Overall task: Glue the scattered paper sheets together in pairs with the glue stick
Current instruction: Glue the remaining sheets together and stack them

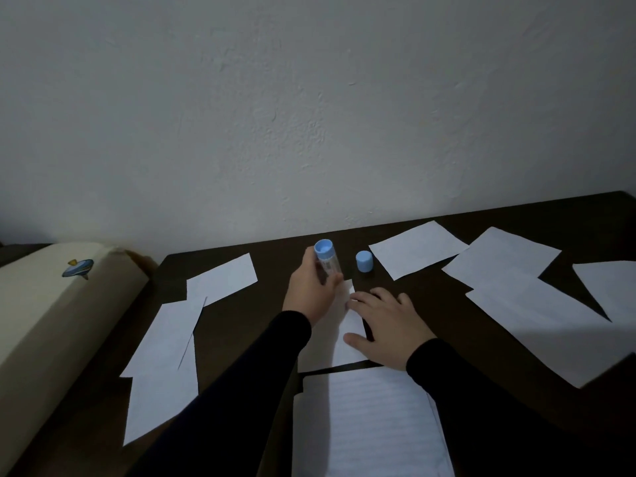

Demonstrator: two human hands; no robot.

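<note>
Two hands at work over the dark surface point(430, 228): left hand point(311, 287) gripping the glue stick point(327, 259), its tip hidden, probably touching the central paper sheet point(339, 342); right hand point(387, 325) flat, fingers spread, pressing that sheet; blue cap point(364, 260) standing just beside.

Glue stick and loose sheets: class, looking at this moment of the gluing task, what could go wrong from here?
1. The left hand grips the glue stick over the sheet that the right hand presses only at its right edge; the sheet may slide or crease.
2. The cap stands off the stick; the glue may dry.
3. Overlapping sheets on the left could be glued by mistake.
</note>
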